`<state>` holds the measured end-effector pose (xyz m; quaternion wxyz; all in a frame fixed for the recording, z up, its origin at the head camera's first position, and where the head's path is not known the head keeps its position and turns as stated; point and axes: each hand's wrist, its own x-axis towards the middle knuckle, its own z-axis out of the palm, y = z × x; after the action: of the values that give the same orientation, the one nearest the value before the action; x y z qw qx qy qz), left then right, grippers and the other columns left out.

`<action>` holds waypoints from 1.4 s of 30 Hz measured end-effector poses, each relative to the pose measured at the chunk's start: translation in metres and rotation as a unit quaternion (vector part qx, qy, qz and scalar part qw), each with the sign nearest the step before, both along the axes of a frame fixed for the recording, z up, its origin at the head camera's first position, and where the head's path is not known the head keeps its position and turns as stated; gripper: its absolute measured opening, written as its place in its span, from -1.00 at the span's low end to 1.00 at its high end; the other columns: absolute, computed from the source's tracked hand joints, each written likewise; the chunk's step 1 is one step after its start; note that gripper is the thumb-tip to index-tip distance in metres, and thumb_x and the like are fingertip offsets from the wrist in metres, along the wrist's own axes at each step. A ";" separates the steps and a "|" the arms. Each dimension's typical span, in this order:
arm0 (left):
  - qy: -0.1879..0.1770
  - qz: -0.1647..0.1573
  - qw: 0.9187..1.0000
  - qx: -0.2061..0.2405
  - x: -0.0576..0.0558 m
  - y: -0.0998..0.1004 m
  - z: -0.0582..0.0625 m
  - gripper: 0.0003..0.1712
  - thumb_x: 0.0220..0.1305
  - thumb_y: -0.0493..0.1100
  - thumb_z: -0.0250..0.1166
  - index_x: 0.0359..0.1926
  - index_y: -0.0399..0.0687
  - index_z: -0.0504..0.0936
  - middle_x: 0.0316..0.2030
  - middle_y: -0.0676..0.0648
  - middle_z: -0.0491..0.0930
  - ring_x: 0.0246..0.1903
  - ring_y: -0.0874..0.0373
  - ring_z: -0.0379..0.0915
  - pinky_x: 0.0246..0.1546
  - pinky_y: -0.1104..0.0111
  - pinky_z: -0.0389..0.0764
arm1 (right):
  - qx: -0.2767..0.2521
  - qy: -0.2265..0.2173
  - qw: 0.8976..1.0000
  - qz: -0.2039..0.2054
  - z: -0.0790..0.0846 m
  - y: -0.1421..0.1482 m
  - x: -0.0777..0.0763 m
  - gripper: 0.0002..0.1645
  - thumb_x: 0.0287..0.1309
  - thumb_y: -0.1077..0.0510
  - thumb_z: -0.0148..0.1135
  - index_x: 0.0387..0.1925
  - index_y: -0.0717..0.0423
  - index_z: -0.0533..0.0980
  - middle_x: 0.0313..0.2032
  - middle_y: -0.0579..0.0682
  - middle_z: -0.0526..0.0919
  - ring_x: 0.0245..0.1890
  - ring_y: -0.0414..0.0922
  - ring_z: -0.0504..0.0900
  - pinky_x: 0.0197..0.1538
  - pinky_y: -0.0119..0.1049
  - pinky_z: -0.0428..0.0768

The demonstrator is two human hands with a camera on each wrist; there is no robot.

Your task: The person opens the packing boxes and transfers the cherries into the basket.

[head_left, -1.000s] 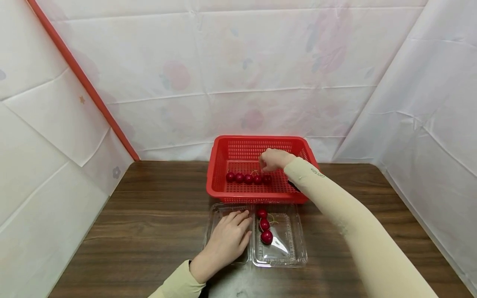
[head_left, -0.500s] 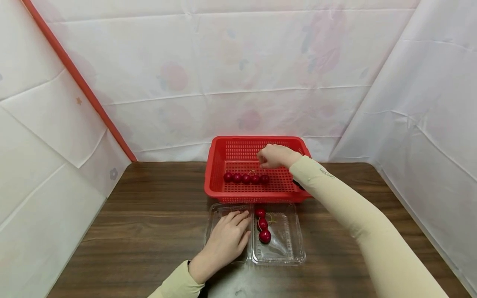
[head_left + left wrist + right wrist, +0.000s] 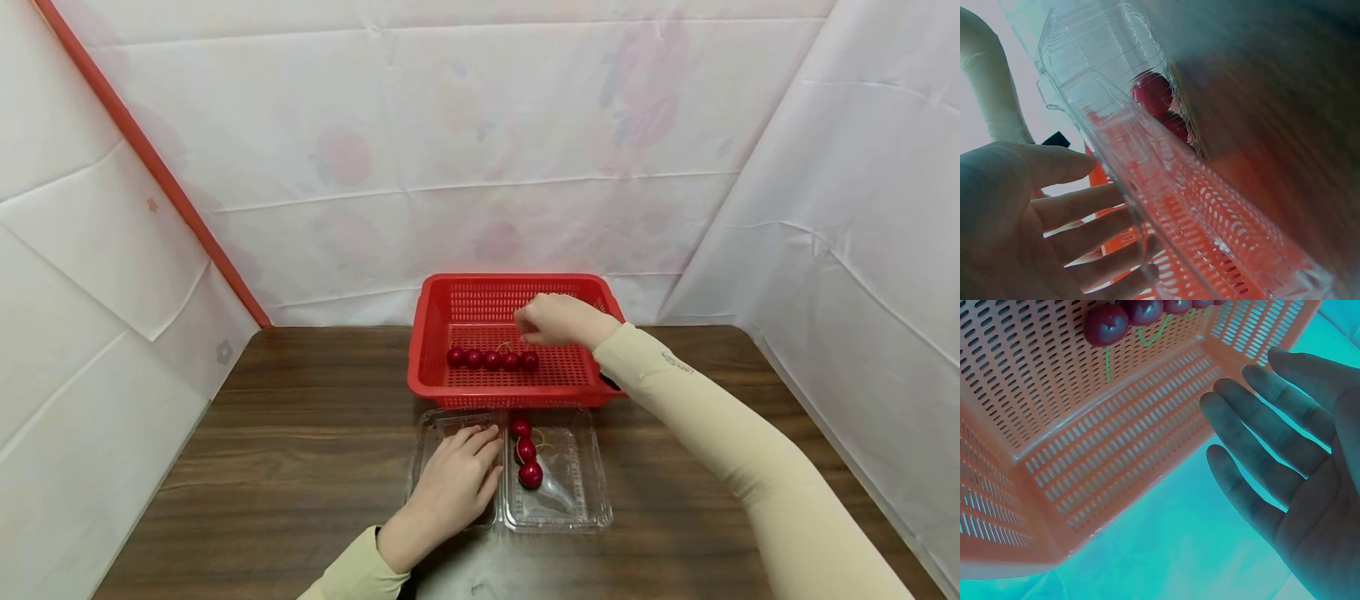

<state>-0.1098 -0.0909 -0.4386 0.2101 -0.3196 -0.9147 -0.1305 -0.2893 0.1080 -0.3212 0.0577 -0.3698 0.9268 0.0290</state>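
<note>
A row of several dark red cherries (image 3: 492,360) with thin stems lies inside the red plastic basket (image 3: 420,367). Just above the row's right end hovers my right hand (image 3: 558,319), bent down at the wrist. In the right wrist view, the fingers of that right hand (image 3: 1297,437) are loosely extended with nothing between them, apart from the cherries (image 3: 1107,325). My left hand (image 3: 453,479) rests flat on the left half of the clear plastic clamshell box (image 3: 558,527), fingers straight. Three cherries (image 3: 527,451) sit in a column in the box's right half.
Both containers stand on a dark wood-grain table (image 3: 300,467), the basket directly behind the box. White patterned sheets (image 3: 450,150) close off the back and both sides. A red strip (image 3: 150,158) runs up the left corner.
The right hand stays over the row's right end with only a slight shift, its forearm swinging a little to the right. The left hand and the cherries keep their places.
</note>
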 end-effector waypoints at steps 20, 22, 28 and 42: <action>0.002 0.002 1.000 -0.002 0.001 -0.001 -0.001 -0.67 0.18 -0.06 0.27 -0.07 -0.10 0.67 0.05 -0.06 0.61 0.02 -0.01 0.50 -0.02 0.17 0.51 | -0.068 0.081 0.992 0.068 0.002 0.012 0.044 -0.87 0.10 0.07 0.34 -0.45 -0.06 0.53 -0.49 -0.20 0.62 -0.48 -0.27 0.57 -0.33 -0.36 0.59; 0.006 0.001 1.000 -0.001 0.001 -0.001 -0.001 -0.67 0.17 -0.06 0.28 -0.08 -0.10 0.67 0.04 -0.07 0.61 0.01 0.00 0.51 -0.03 0.18 0.52 | -0.071 0.088 0.991 0.077 0.002 0.012 0.049 -0.87 0.10 0.06 0.34 -0.45 -0.06 0.52 -0.49 -0.21 0.61 -0.48 -0.27 0.58 -0.33 -0.36 0.59; 0.015 -0.003 1.000 0.004 0.000 -0.001 -0.001 -0.69 0.14 -0.08 0.30 -0.11 -0.11 0.67 0.01 -0.09 0.62 -0.01 0.02 0.51 -0.06 0.18 0.53 | -0.084 0.102 0.987 0.093 0.000 0.014 0.060 -0.88 0.08 0.07 0.34 -0.45 -0.09 0.53 -0.47 -0.22 0.61 -0.44 -0.29 0.59 -0.30 -0.35 0.59; 0.011 -0.004 1.000 0.000 -0.001 -0.001 -0.004 -0.67 0.15 -0.07 0.29 -0.09 -0.12 0.67 0.01 -0.10 0.62 0.00 0.01 0.51 -0.05 0.17 0.53 | -0.107 0.136 0.973 0.154 -0.011 0.020 0.086 -0.89 0.06 0.07 0.35 -0.41 -0.05 0.56 -0.47 -0.16 0.64 -0.47 -0.21 0.59 -0.32 -0.31 0.58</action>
<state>-0.1105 -0.0919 -0.4421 0.2198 -0.3245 -0.9111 -0.1273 -0.2037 0.1284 -0.3325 -0.1141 -0.5051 0.8554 -0.0116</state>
